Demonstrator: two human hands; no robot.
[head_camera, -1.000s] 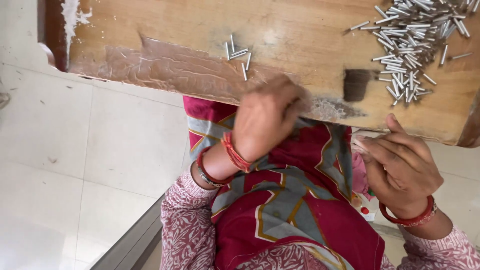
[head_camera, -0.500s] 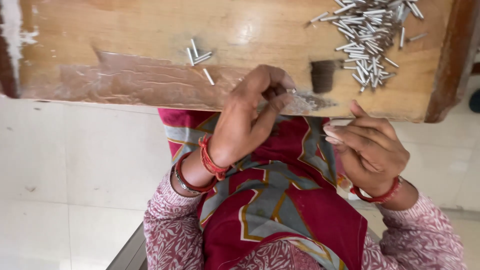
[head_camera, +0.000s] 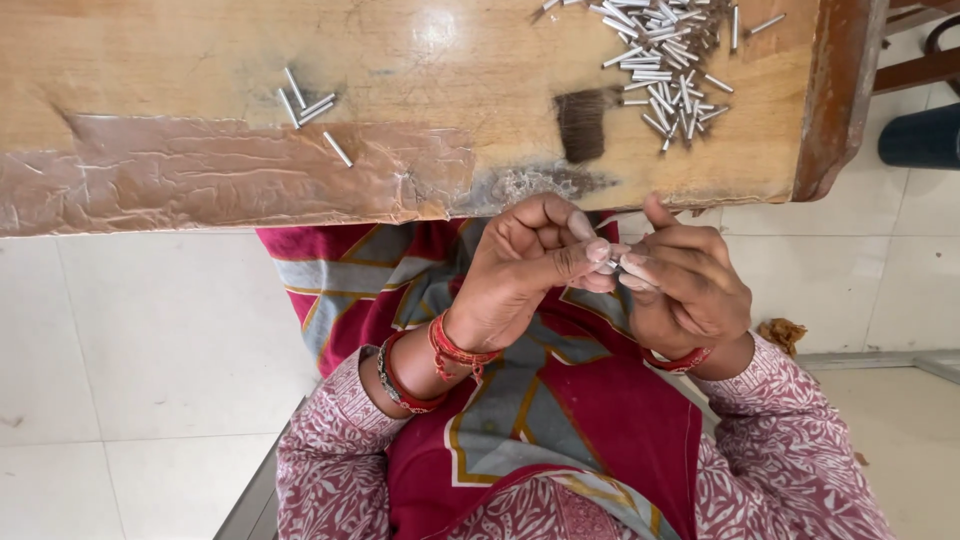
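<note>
My left hand (head_camera: 525, 270) and my right hand (head_camera: 685, 280) meet fingertip to fingertip over my lap, just below the near edge of the wooden table (head_camera: 450, 60). Between the fingertips is pinched a small silvery metal pin (head_camera: 612, 263), mostly hidden by the fingers. Both wrists carry red bangles. On the table top a pile of several similar short metal pins (head_camera: 665, 60) lies at the right. A small group of several pins (head_camera: 310, 110) lies at the left.
Brown tape (head_camera: 200, 175) covers the table's near edge at the left. A dark rectangular mark (head_camera: 582, 125) sits near the pile. White floor tiles (head_camera: 140, 350) spread below. A dark blue object (head_camera: 920, 135) stands at the right edge, and a brown scrap (head_camera: 780, 332) lies on the floor.
My left hand came off the table edge and moved right; my right hand rose to meet it. The two now touch at the fingertips around a pin.
</note>
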